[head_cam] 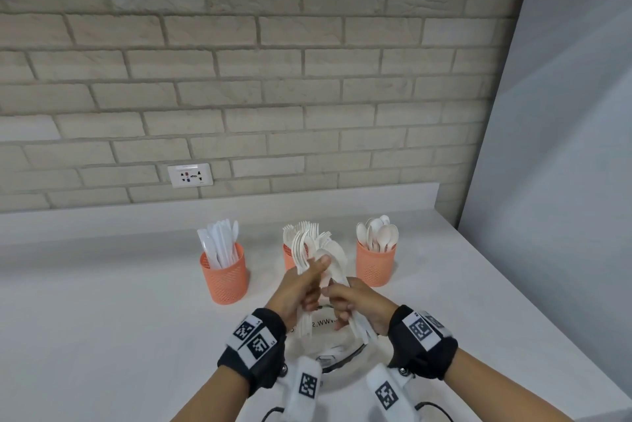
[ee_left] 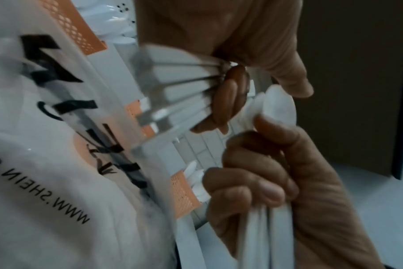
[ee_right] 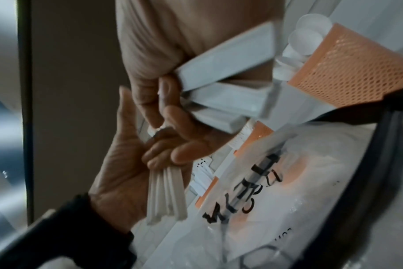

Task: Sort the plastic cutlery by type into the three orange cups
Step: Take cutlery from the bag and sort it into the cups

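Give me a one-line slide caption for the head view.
Both hands, left hand and right hand, grip bundles of white cutlery before three orange cups holding knives, forks and spoons.

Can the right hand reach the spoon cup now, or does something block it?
Probably yes. The spoon cup stands just beyond the right hand, with bare counter between. But the hand already grips a cutlery bundle shared with the left hand.

Colours here are pretty simple: three orange cups, the left cup (head_cam: 224,276), middle cup (head_cam: 289,255) and right cup (head_cam: 375,262), all with a fine mesh hole pattern. Every knife (head_cam: 220,243), fork (head_cam: 301,240) and spoon (head_cam: 378,233) is plain white. Just under the gripped bundle sits a clear plastic bag (head_cam: 325,343) with black lettering. Black wristbands (head_cam: 253,346) carry white tags printed with black square codes.
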`<act>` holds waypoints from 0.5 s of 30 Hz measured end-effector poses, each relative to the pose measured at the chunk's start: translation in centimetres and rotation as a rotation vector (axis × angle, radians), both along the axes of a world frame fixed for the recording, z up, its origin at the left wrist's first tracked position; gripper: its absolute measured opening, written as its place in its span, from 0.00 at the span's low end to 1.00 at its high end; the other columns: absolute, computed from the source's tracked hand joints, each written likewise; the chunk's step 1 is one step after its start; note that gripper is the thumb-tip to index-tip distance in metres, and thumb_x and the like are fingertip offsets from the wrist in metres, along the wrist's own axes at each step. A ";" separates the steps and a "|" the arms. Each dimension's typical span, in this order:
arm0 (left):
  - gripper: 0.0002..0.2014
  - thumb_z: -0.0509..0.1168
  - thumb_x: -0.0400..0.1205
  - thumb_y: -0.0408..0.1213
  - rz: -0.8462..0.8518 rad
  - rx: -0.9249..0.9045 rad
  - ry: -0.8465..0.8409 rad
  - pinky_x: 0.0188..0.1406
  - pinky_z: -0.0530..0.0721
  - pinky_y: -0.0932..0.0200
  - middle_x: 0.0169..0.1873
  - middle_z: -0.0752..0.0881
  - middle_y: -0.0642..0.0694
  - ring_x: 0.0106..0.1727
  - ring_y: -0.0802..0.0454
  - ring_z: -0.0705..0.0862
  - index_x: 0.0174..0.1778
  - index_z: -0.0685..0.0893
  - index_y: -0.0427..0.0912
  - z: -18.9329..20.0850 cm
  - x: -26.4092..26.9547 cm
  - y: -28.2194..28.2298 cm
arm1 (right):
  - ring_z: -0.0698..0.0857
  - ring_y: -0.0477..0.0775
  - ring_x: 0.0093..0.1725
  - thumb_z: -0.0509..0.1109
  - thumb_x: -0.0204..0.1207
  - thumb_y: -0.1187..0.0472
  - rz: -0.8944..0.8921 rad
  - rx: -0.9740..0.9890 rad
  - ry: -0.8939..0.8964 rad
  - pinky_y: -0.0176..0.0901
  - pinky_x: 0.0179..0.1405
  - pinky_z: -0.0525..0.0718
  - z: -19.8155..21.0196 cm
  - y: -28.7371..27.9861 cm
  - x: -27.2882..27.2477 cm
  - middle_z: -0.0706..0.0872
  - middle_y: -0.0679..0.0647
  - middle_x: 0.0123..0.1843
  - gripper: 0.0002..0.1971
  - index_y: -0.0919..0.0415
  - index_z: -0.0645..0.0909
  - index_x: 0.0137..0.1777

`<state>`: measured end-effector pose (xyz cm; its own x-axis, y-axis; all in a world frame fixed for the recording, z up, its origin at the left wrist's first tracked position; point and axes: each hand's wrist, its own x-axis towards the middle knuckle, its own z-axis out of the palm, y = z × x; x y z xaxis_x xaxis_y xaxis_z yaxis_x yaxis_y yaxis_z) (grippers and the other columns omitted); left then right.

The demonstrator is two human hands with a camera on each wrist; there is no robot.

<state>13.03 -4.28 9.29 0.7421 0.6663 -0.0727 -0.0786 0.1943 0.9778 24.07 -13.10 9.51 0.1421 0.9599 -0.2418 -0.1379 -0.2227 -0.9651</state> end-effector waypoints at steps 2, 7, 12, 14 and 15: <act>0.23 0.75 0.63 0.55 0.036 0.041 0.022 0.14 0.62 0.67 0.16 0.63 0.49 0.16 0.57 0.60 0.26 0.70 0.44 0.5 0.5 -0.5 | 0.64 0.42 0.15 0.59 0.80 0.65 0.044 -0.051 0.004 0.35 0.20 0.77 0.1 0.0 -0.2 0.61 0.44 0.14 0.10 0.60 0.78 0.39; 0.14 0.74 0.72 0.34 0.193 0.048 0.063 0.14 0.67 0.67 0.14 0.70 0.50 0.13 0.57 0.67 0.27 0.73 0.42 0.8 1.3 -1.3 | 0.61 0.42 0.15 0.56 0.81 0.57 0.175 -0.153 0.020 0.32 0.17 0.66 0.2 -0.4 0.0 0.62 0.44 0.14 0.10 0.56 0.71 0.38; 0.09 0.71 0.72 0.29 0.393 -0.001 0.056 0.15 0.64 0.66 0.17 0.72 0.48 0.16 0.55 0.66 0.32 0.77 0.38 0.2 1.8 -0.9 | 0.74 0.45 0.18 0.60 0.83 0.53 0.021 0.026 -0.151 0.37 0.21 0.79 -0.1 -0.1 -0.2 0.76 0.53 0.25 0.07 0.57 0.73 0.50; 0.08 0.71 0.72 0.29 0.464 0.035 0.066 0.16 0.66 0.66 0.19 0.73 0.49 0.16 0.57 0.68 0.32 0.78 0.38 0.1 2.1 -0.7 | 0.79 0.43 0.22 0.62 0.82 0.52 -0.068 0.107 -0.320 0.37 0.27 0.81 -0.8 0.1 -0.2 0.79 0.51 0.29 0.05 0.52 0.72 0.48; 0.08 0.71 0.72 0.29 0.479 0.054 0.069 0.17 0.67 0.66 0.18 0.74 0.50 0.15 0.58 0.69 0.31 0.78 0.39 0.1 2.2 -0.7 | 0.80 0.41 0.23 0.61 0.82 0.50 -0.094 0.121 -0.411 0.38 0.30 0.81 -1.2 0.2 -0.2 0.80 0.49 0.29 0.05 0.50 0.72 0.47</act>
<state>15.20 -5.02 9.42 0.3454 0.9361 -0.0664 -0.0818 0.1005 0.9916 23.90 -12.94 8.33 0.2911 0.9561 -0.0338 0.2485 -0.1097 -0.9624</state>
